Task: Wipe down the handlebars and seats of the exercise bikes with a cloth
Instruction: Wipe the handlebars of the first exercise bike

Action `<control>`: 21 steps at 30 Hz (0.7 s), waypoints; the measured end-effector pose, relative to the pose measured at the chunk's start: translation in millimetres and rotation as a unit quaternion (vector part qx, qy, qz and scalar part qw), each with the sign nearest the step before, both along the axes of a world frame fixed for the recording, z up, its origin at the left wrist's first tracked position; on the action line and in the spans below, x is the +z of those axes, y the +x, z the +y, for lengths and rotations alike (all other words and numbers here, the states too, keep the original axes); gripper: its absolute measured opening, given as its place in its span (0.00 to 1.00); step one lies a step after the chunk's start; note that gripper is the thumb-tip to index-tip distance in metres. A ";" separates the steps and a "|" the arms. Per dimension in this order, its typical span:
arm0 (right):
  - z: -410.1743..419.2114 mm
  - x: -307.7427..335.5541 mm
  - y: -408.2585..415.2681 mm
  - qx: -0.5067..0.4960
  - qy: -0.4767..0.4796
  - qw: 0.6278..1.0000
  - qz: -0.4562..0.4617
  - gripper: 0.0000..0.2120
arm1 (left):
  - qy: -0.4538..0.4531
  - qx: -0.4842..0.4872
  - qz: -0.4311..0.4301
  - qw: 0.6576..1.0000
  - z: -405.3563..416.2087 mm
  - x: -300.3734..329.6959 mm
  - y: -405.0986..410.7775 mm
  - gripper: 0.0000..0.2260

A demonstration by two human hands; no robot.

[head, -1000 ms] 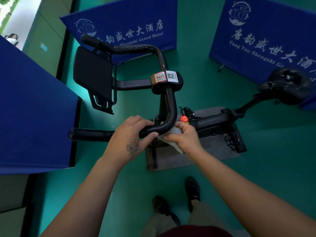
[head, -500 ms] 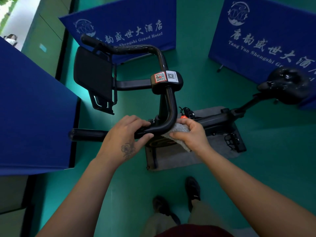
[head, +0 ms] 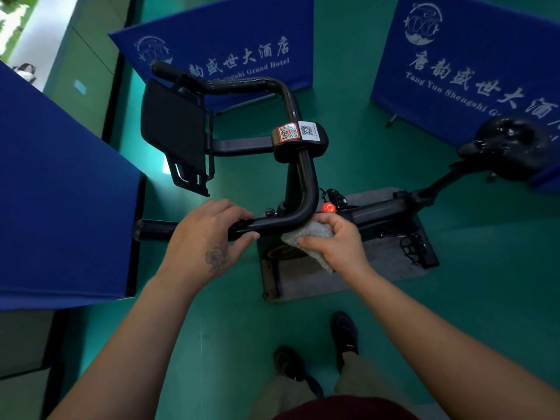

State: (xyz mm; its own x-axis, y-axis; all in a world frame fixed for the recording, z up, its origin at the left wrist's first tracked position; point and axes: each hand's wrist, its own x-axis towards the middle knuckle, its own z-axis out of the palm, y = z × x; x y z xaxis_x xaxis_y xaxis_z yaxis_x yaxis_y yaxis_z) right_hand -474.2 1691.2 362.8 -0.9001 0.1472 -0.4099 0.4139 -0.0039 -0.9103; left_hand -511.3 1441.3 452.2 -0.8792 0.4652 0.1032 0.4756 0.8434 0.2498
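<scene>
Grey terry cloth [head: 309, 237] pinched in our right hand [head: 336, 241] | left hand [head: 206, 234] curled round black tubular handlebar [head: 272, 222] | we should wrap the bend fully, steady pressure.

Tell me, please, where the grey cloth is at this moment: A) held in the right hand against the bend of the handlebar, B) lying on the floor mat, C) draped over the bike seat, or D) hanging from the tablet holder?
A: the right hand grips the grey cloth against the curved bend of the handlebar, while the left hand holds the bar's straight section.
</scene>
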 end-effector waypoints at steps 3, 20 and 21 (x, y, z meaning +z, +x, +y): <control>8.2 0.8 -1.9 -0.023 0.023 0.999 0.007 0.21 | -0.028 0.015 0.026 0.999 -8.5 4.8 -0.2 0.15; -24.5 3.7 19.0 -0.133 0.050 0.990 0.003 0.20 | -0.060 0.013 0.057 0.996 -20.5 7.1 2.0 0.14; -22.5 4.9 18.6 -0.140 0.052 0.989 0.004 0.20 | -0.061 0.011 0.058 0.996 -21.4 7.5 2.0 0.14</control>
State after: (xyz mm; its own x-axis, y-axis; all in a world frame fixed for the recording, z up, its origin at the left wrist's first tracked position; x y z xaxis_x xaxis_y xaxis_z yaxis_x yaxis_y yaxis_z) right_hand -455.7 1668.7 367.7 -0.8210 0.4319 -0.3733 0.4033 -0.0241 -0.9148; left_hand -509.3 1419.9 459.7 -0.8745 0.4618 0.1484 0.4769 0.8744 0.0895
